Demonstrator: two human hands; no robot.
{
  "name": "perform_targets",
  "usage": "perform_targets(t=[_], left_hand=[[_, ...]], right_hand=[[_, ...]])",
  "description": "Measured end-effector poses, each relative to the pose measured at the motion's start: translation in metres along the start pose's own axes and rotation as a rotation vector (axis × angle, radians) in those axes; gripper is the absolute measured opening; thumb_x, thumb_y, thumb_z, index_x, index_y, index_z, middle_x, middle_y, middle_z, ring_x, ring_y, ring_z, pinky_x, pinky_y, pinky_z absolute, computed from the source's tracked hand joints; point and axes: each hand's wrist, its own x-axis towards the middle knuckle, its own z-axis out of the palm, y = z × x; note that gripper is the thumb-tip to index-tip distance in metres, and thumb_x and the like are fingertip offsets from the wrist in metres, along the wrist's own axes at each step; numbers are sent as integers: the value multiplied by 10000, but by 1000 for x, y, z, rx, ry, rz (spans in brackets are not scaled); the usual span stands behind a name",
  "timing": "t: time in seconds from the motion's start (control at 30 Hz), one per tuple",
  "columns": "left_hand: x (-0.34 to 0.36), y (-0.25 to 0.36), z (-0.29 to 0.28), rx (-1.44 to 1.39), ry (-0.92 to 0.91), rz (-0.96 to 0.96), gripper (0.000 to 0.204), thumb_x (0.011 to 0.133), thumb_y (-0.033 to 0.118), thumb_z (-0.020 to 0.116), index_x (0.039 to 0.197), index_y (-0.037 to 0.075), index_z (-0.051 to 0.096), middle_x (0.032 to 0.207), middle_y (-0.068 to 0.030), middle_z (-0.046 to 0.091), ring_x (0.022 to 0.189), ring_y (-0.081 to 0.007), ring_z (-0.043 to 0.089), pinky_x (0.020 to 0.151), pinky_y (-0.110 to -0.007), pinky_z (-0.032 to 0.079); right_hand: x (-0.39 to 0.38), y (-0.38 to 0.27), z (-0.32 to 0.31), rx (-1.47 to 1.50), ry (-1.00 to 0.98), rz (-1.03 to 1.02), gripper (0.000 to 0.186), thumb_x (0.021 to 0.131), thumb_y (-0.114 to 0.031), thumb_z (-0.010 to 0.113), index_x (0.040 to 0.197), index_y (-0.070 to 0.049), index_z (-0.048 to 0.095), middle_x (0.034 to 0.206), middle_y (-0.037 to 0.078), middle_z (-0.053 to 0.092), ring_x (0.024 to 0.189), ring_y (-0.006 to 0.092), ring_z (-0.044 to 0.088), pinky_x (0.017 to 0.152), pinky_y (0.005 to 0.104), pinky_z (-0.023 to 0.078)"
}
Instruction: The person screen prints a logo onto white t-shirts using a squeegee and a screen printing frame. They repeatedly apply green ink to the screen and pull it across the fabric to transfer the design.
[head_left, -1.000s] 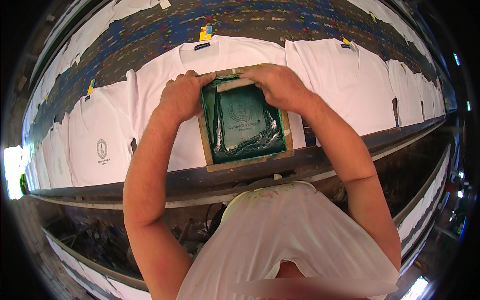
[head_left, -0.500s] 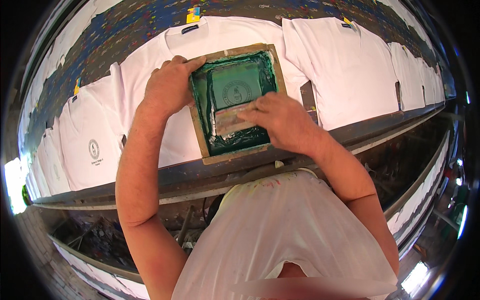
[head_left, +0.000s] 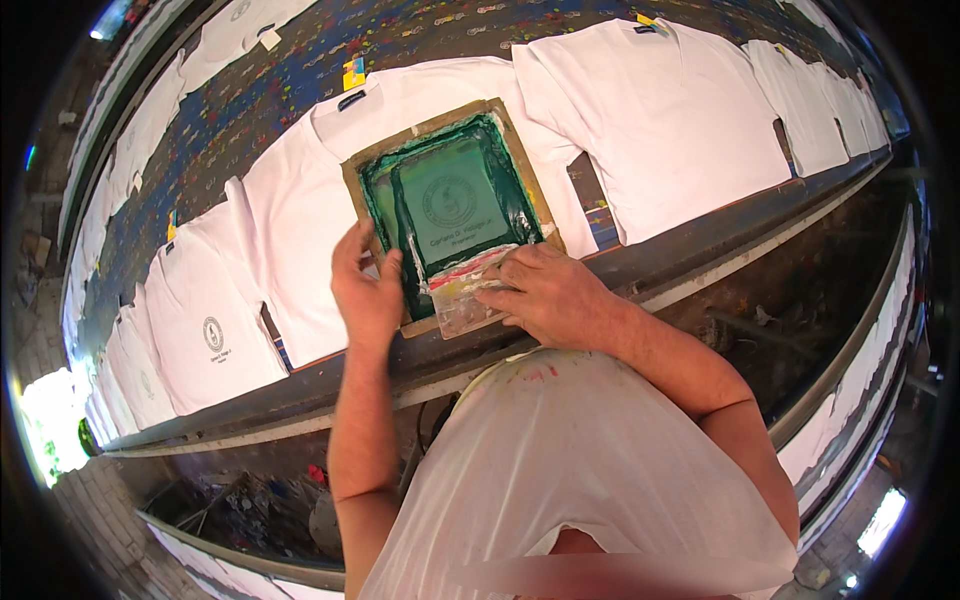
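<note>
A wooden-framed printing screen (head_left: 521,165) lies tilted on a white T-shirt (head_left: 290,190). Its green mesh (head_left: 480,175) carries a round emblem with lettering below, and dark green ink lines the inside edges. My left hand (head_left: 365,295) grips the screen's left side near the lower corner, thumb inside the rim and fingers outside. At the near edge of the screen, my right hand (head_left: 555,295) is closed on a flat, see-through squeegee (head_left: 465,308) with ink-smeared reddish and white marks along its upper edge. The squeegee overlaps the near rim.
More white T-shirts lie along the long table; the one at left (head_left: 215,330) bears a dark round print, the one at right (head_left: 670,130) shows no print. A table rail (head_left: 650,300) runs in front of me. Further shirts (head_left: 240,40) lie across the table.
My left hand has come down from the screen's far left corner to its lower left side. My right hand has drawn the squeegee toward me, baring the lettering. The whole view has shifted.
</note>
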Motion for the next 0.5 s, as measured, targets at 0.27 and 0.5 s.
perform_targets(t=[0.27,0.5], left_hand=[[-27,3,20,105,117,188,403,936,-119,693,1304,24,773,1608,-294,621,1450,-442,614,1195,-521,514],[-50,11,20,52,303,350,314,956,-130,679,1204,20,796,1599,-308,626,1418,-451,634,1176,-507,508]], right_hand=[[-16,30,-12,210,460,302,524,1003,-106,819,1504,-23,693,1450,217,694,1360,421,643,1183,503,518],[-28,64,-2,806,328,668,624,1126,-154,735,1705,-30,539,1501,158,698,1292,230,691,1111,391,580]])
